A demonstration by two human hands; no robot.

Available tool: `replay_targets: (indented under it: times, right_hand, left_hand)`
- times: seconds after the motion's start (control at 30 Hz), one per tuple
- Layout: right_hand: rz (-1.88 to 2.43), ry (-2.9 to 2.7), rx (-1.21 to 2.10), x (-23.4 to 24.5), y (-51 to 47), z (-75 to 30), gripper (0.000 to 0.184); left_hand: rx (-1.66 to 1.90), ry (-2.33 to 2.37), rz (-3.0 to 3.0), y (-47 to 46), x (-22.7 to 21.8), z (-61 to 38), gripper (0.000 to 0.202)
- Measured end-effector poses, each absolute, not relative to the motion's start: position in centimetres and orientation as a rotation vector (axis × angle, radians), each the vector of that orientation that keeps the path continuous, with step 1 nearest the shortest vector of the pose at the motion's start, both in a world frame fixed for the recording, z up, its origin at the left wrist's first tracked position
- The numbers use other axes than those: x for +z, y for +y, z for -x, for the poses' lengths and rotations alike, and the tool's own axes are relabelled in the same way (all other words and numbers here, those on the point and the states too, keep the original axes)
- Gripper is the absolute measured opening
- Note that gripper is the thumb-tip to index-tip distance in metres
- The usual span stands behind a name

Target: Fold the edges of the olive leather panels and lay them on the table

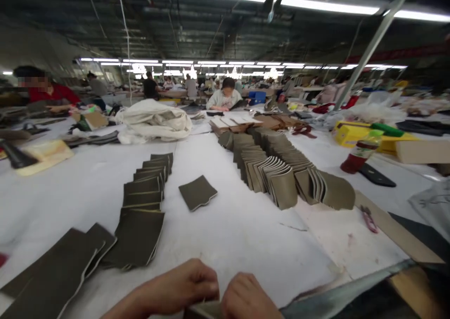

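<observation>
At the bottom edge, my left hand (190,284) and my right hand (246,298) are close together, fingers closed on an olive leather piece (204,309). Most of that piece is cut off by the frame or hidden by my hands. A single dark olive square (198,192) lies flat on the white table (225,234) ahead. Left of it runs an overlapping row of dark olive pieces (140,234). Larger olive panels (52,272) with pale edges lie at the lower left. Two fanned rows of olive pieces (281,183) stretch away on the right.
A drink bottle (360,155) leans beside a black phone (378,175), near a yellow box (351,133). A pink-handled small tool (369,219) lies at the right. White cloth (154,119) is bundled farther back. A co-worker (225,96) sits across the table, another (52,94) at left.
</observation>
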State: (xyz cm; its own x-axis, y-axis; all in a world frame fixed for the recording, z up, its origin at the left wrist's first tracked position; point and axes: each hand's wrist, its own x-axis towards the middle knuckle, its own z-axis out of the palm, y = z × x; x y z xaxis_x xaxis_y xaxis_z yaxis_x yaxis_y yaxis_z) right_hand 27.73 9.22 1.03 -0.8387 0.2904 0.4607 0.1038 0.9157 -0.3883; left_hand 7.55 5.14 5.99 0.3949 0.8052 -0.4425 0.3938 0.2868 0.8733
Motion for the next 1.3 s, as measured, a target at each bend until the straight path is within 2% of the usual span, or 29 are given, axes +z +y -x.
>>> replay_targets:
  times: [0.07,0.13,0.23,0.63,0.9,1.3]
  right_hand:
    - [0.384,-2.617,0.822,2.1,9.0,-28.7,0.014]
    - [0.5,-2.61,1.07,2.8,9.1,-29.2,0.015]
    - [0.586,-2.607,1.219,3.1,9.4,-29.2,0.017]
    - [0.563,-2.556,1.322,1.9,9.5,-28.2,0.013]
    - [0.543,-2.615,1.234,1.5,8.9,-28.4,0.018]
    - [0.526,-2.57,1.148,0.8,8.2,-29.1,0.018]
  left_hand:
    - [0.496,1.199,-1.304,4.0,4.9,-6.9,0.047]
    - [0.537,1.185,-1.254,2.8,4.4,-6.4,0.04]
    - [0.584,1.213,-1.162,1.4,4.3,-6.2,0.032]
    - [0.649,1.191,-0.976,0.2,3.3,-6.9,0.015]
    - [0.626,1.245,-1.024,-0.2,3.7,-7.7,0.025]
    - [0.577,1.386,-1.342,0.8,3.4,-10.1,0.019]
